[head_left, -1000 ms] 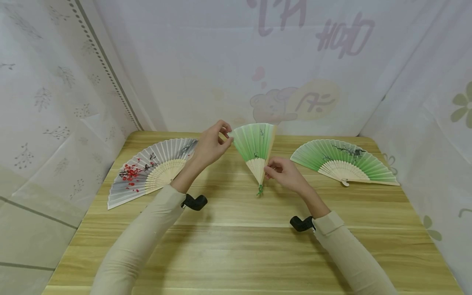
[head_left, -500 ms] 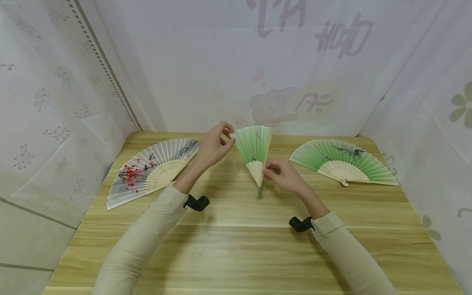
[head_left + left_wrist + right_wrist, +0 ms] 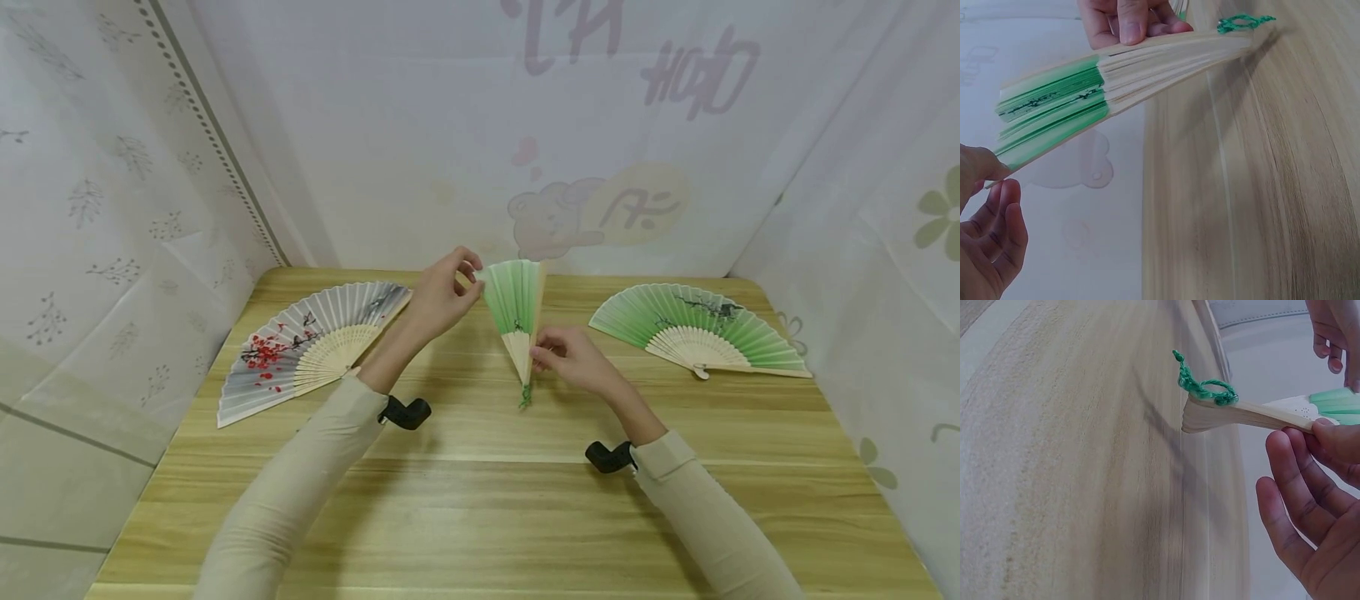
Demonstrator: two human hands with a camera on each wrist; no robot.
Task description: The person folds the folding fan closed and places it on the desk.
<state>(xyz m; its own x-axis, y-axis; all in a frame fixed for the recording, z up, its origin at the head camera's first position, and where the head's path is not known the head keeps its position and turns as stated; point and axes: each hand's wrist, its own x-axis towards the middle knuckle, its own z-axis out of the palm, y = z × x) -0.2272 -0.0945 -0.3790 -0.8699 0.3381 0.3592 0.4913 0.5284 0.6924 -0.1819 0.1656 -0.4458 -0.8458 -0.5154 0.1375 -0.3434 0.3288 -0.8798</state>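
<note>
A green folding fan [image 3: 516, 302], partly spread, is held up between both hands above the table. My left hand [image 3: 442, 293] pinches the upper outer corner of its left edge between thumb and finger. Lower down, my right hand [image 3: 573, 358] pinches the right wooden guard stick. A green cord loop [image 3: 1207, 390] hangs at the fan's pivot end, which points toward me. In the left wrist view the fan's pleats [image 3: 1054, 109] are bunched close, with dark print showing between the folds.
On the table [image 3: 480, 517], a grey-white fan with red blossoms [image 3: 300, 350] lies spread at left, partly behind my left forearm. Another green fan [image 3: 697, 325] lies spread at right. A white printed cloth [image 3: 465, 125] hangs behind the table.
The held fan has narrowed; its right edge has swung left toward my left hand. My left hand has shifted slightly right, and my right hand slightly left and down.
</note>
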